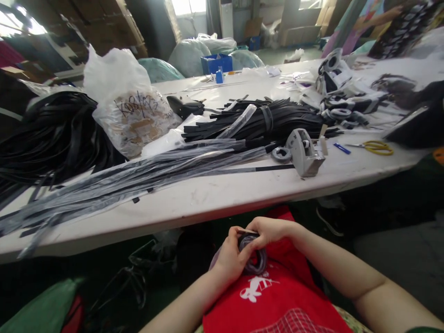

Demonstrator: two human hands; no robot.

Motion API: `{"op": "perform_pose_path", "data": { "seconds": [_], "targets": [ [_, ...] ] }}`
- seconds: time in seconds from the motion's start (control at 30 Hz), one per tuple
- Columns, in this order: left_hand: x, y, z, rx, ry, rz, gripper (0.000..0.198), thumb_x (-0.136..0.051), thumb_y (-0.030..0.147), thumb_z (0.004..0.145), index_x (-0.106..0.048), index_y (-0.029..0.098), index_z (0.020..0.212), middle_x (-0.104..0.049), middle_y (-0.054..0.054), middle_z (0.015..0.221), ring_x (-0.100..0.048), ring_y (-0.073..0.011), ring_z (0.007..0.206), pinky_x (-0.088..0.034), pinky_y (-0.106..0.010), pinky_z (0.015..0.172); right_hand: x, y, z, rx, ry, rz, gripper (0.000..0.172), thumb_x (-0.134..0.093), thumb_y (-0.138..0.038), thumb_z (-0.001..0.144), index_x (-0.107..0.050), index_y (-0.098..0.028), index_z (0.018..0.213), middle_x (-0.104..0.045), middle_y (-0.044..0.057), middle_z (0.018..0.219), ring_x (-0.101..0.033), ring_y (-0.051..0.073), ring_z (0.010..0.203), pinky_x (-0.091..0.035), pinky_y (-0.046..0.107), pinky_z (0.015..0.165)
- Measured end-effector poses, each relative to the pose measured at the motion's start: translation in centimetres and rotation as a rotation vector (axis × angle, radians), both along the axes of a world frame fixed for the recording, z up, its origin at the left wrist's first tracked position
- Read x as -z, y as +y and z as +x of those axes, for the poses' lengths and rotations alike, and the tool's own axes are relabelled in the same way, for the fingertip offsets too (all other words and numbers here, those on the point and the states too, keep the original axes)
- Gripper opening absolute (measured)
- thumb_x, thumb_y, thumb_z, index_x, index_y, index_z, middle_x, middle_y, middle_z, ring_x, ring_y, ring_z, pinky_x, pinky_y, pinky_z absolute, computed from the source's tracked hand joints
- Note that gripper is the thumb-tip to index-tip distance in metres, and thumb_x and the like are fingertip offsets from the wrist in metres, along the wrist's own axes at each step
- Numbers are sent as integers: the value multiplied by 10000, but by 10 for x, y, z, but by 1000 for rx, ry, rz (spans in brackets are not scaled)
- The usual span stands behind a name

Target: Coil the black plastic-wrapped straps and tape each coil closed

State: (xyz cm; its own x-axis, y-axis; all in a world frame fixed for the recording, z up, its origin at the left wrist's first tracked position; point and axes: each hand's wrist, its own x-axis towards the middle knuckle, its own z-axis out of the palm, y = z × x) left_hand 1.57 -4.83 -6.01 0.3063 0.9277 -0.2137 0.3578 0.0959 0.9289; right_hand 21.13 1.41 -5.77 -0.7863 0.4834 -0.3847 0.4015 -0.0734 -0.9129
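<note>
Low over the red apron [239, 303], below the table edge, both hands meet around a greyish-purple ring-shaped coil [257, 264] that looks like a rolled strip. My left hand [227, 256] is closed on the coil's left side, with its thumb across the front. From the upper right, my right hand [267, 233] grips the top of the same coil, fingers bent over it. A thin tan edge [247, 230] shows between the fingertips; what it belongs to cannot be made out. Parts of the coil are hidden behind the fingers.
On the white table [208, 194] lie plastic-wrapped black strips [138, 173], a tied bundle of black strips [274, 118], a grey tape dispenser [305, 152], a tape roll [281, 154] and yellow-handled scissors [376, 147]. Behind stand a plastic bag [135, 111] and a blue bin [217, 64]. Another person [367, 23] is at upper right.
</note>
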Motion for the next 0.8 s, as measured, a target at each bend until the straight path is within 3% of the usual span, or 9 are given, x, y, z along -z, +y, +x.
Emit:
{"op": "perform_pose_path", "data": {
  "seconds": [0.1,0.17,0.23,0.33,0.43,0.53,0.63,0.8],
  "targets": [
    [2,-10,-4,-9,13,35,322,-543,323,888,-490,225,1190,-705,-75,1059,-660,-226,979,-485,-366,894,14,-15,-11,110,56,-23,281,-727,-377,740,-633,-128,831,-564,-33,701,-479,90,613,-363,194,557],
    [4,-15,-9,19,22,36,278,-479,327,925,-545,253,1185,-710,-46,1055,-661,-207,955,-494,-344,878,15,-20,-9,195,108,-2,374,-765,-406,707,-615,-142,924,-543,-40,722,-464,92,627,-351,199,557],
    [7,-18,-14,18,13,-16,261,-462,382,940,-607,265,1124,-719,-21,976,-669,-190,850,-515,-307,790,12,-21,0,370,95,87,430,-735,-456,744,-575,-155,1006,-510,-45,728,-442,97,633,-337,209,558],
    [11,-19,-19,-25,-64,-179,315,-502,480,917,-608,252,1107,-693,7,795,-640,-162,623,-509,-275,613,3,-23,13,609,34,190,314,-486,-487,925,-509,-174,927,-459,-49,677,-411,105,604,-332,233,563],
    [11,-15,-19,-48,-213,-295,375,-499,554,902,-608,229,1053,-664,18,744,-613,-145,578,-488,-258,567,-6,-34,19,584,-42,243,296,-411,-448,970,-489,-189,849,-504,-33,699,-462,119,635,-353,250,604],
    [10,-10,-17,-84,-325,-286,419,-503,589,889,-642,195,924,-665,6,776,-606,-136,663,-485,-244,640,-16,-47,17,497,-165,330,245,-473,-407,955,-555,-192,873,-598,-7,783,-545,145,717,-365,259,647],
    [10,-6,-14,-100,-365,-326,407,-573,589,849,-639,187,868,-651,14,725,-580,-127,622,-470,-238,614,-29,-58,14,477,-235,355,261,-419,-403,980,-582,-205,933,-658,15,853,-599,168,782,-385,271,692],
    [11,-3,-13,-108,-396,-362,384,-595,564,838,-627,182,847,-642,18,716,-568,-117,603,-471,-227,599,-46,-71,10,460,-329,461,333,-368,-394,990,-575,-199,816,-658,21,744,-594,154,670,-365,262,621]
  ]
}}
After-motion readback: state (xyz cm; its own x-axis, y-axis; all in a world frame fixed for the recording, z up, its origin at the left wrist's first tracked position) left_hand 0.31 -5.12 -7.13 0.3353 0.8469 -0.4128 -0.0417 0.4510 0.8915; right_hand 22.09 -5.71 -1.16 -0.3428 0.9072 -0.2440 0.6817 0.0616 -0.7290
